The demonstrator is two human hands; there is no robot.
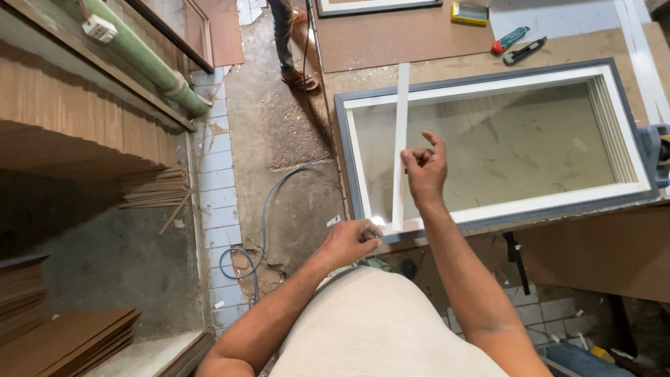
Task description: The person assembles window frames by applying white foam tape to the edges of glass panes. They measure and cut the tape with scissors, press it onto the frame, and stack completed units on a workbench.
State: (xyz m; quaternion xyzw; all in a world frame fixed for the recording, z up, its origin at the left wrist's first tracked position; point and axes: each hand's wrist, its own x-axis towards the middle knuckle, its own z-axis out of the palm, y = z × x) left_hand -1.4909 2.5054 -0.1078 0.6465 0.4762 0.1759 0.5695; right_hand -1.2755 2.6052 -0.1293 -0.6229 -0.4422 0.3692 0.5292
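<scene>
White strip (400, 139), long and thin, lies across the big white frame (488, 209) w/ grey outer edge, running from the near rail up past the far rail, close to the frame's left end. Frame sits flat on a workbench (593, 251) covered in brown board.

Left hand (351, 241) is closed on the strip's near end, pinching it right at the frame's near rail. Right hand (423, 167) grips the strip further up, thumb and fingers curled on its edge, index finger raised.

Progress, as a judgement: strip looks laid in for fit or line-up, not yet fixed. No glue, nails or clamps visible on it, and both hands are needed to hold it in place. Frame's outer rails look assembled already; far end of strip overhangs the far rail, so trimming may be left.

Around: red-green tool (509, 40) and a utility knife (525, 50) lie beyond the frame, yellow box (470, 12) nearby. Blue hose (269, 209) snakes over the dusty floor. Another person's leg (285, 42) stands at the top. Stacked boards (63, 342) lower left.
</scene>
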